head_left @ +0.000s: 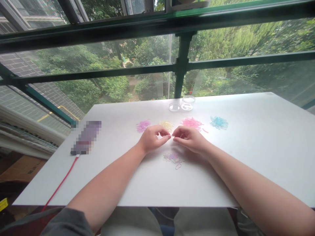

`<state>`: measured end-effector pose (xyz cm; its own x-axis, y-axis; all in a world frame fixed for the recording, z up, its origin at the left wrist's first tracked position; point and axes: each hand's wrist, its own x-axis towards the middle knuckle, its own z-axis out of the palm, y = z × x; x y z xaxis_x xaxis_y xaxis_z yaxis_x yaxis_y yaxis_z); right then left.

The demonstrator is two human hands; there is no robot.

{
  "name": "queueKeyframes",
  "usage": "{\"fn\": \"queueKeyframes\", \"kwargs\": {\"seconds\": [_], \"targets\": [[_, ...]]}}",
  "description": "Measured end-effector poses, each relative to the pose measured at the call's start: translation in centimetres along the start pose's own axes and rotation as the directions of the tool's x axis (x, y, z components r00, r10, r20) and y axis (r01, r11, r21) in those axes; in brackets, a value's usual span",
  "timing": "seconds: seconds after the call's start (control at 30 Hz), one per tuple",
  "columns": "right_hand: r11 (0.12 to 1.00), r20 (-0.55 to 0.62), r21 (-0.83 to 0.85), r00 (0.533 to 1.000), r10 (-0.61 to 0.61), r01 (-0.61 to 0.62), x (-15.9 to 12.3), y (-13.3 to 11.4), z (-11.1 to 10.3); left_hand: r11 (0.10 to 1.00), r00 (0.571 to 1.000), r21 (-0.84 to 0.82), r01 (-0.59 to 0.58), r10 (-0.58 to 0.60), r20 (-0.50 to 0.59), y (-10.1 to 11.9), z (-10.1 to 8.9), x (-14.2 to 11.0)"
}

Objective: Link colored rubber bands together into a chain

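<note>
One pile of pale translucent loops [172, 157] lies nearest me. Just beyond, my left hand [154, 138] and right hand [191, 139] pinch a tiny pale piece [172, 135] between their fingertips, its shape too small to read. They partly block the yellow pile [167, 125]; purple pile [142, 126] left, pink pile [192, 123] and blue pile [219, 122] right, clear container [188, 102] farther back.

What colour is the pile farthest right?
The rightmost pile is turquoise, seen in the head view.

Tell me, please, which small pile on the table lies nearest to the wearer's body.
The pale, mixed-colour pile; the purple pile, yellow pile, pink pile and blue pile form a row farther away.
</note>
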<state>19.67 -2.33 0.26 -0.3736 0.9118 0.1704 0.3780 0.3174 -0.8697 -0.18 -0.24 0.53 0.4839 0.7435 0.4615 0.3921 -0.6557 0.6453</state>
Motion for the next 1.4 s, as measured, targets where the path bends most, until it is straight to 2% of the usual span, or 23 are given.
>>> {"fn": "queueKeyframes", "kwargs": {"seconds": [0.27, 0.53, 0.77, 1.4], "targets": [[0.997, -0.046, -0.062, 0.998, -0.050, 0.047, -0.15, -0.36, -0.02, 1.000, 1.000, 0.010, -0.012, 0.012, 0.021, 0.18, -0.05, 0.04], [0.995, -0.033, -0.039, 0.995, -0.095, 0.094, -0.22, -0.66, 0.28, 0.999, 0.999, 0.018, -0.033, 0.032, 0.044, 0.41, -0.08, 0.05], [0.996, 0.008, -0.028, 0.996, -0.085, 0.085, -0.31, -0.72, 0.22, 0.999, 0.997, 0.024, -0.042, 0.040, 0.060, 0.43, -0.05, 0.06], [0.998, -0.021, -0.048, 0.999, -0.029, 0.028, -0.19, -0.69, 0.01, 1.000, 0.998, 0.023, -0.020, 0.019, 0.066, 0.16, -0.11, -0.04]]}}
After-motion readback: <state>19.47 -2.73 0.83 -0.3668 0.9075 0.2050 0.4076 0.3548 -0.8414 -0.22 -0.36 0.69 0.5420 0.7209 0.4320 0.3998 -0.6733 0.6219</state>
